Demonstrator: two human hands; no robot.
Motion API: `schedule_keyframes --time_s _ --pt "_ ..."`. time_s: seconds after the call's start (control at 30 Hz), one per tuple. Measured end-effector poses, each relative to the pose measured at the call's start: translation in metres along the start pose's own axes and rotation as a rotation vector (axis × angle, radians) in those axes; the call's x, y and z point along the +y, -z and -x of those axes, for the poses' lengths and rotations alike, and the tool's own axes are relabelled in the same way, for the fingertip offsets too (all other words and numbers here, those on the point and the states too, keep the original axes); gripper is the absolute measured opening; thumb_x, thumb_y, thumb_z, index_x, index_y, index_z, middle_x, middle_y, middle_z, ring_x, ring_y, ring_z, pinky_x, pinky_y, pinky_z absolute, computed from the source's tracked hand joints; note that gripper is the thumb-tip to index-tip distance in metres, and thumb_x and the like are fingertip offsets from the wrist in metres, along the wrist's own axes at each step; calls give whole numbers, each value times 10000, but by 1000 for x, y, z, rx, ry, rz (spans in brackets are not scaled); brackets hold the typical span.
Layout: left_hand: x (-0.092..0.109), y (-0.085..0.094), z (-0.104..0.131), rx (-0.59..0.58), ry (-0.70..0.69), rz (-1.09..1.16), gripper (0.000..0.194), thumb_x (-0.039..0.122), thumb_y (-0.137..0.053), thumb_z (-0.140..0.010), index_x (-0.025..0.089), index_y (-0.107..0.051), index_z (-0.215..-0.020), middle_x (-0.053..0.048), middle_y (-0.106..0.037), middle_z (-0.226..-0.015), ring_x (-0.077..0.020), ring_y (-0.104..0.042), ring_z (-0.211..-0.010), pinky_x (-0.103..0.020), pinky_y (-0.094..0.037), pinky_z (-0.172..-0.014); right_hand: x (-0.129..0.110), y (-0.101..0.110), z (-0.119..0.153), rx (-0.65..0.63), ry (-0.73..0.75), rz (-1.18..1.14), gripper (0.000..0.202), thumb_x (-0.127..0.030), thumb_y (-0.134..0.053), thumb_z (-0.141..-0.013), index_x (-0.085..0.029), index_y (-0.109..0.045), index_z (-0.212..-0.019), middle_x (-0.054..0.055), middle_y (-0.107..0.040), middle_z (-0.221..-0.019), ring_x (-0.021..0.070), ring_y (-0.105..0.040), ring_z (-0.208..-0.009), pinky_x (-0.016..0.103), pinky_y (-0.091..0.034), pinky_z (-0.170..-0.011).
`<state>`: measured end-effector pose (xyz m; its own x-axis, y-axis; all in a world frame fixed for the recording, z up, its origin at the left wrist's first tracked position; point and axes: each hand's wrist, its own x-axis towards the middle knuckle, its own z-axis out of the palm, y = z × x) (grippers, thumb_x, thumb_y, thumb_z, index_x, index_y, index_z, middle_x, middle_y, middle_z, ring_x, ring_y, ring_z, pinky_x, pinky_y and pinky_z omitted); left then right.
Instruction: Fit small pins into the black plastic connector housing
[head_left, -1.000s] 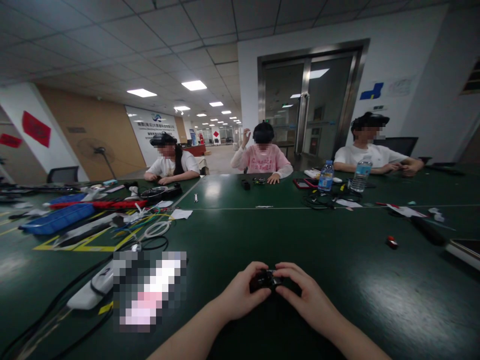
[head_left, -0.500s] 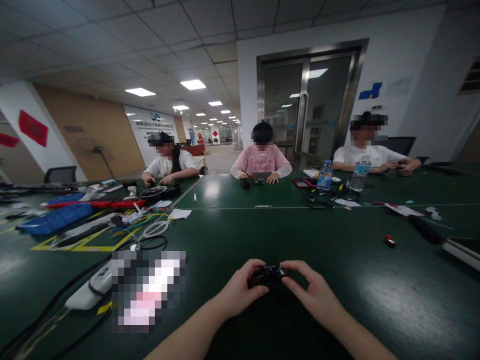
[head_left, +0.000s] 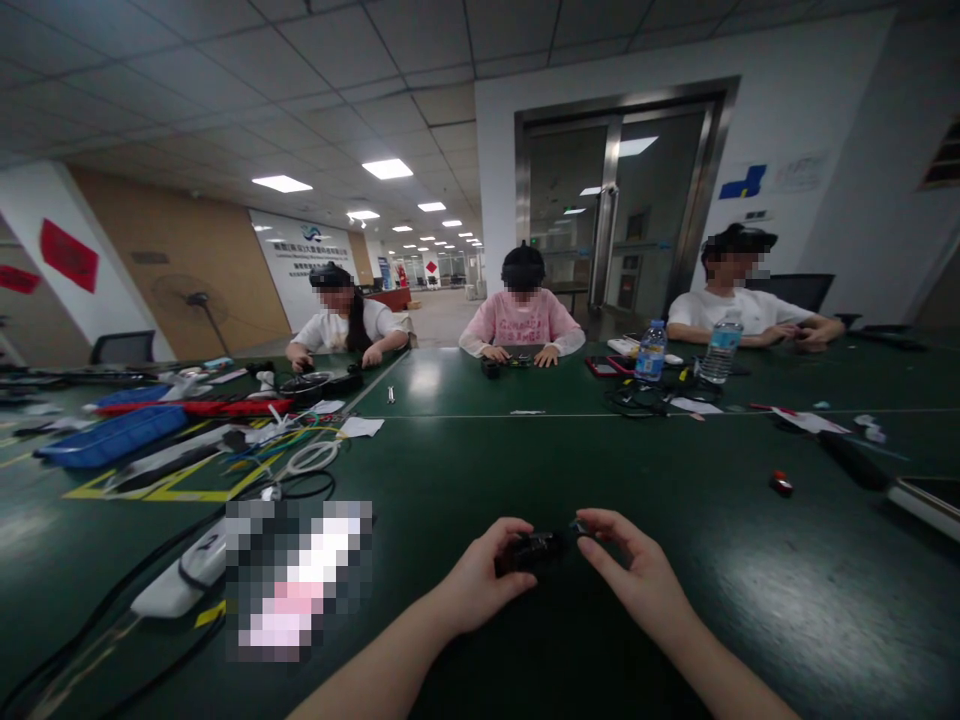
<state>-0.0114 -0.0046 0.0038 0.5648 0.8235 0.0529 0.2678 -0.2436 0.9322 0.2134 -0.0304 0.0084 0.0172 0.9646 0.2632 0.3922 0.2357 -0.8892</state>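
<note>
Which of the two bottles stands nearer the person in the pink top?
The left bottle, with the blue cap; the right bottle stands farther from the pink top.

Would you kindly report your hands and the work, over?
Left hand gripping black object. Right hand pinching small piece. Red item off right, clear of both.
</note>
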Motion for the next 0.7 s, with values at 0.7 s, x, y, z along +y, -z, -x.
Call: schedule_keyframes --time_s 0.7 --pt "10 2 2 -12 42 33 490 115 -593 -753 238 -421 -1195 -51 -554 -1110 -198 -554 -981 -361 -415 -873 10 4 -6 203 -207 -436 401 -433 -698 -681 -249 -622 -1029 48 -646 -1006 259 -576 -1003 406 -469 -869"
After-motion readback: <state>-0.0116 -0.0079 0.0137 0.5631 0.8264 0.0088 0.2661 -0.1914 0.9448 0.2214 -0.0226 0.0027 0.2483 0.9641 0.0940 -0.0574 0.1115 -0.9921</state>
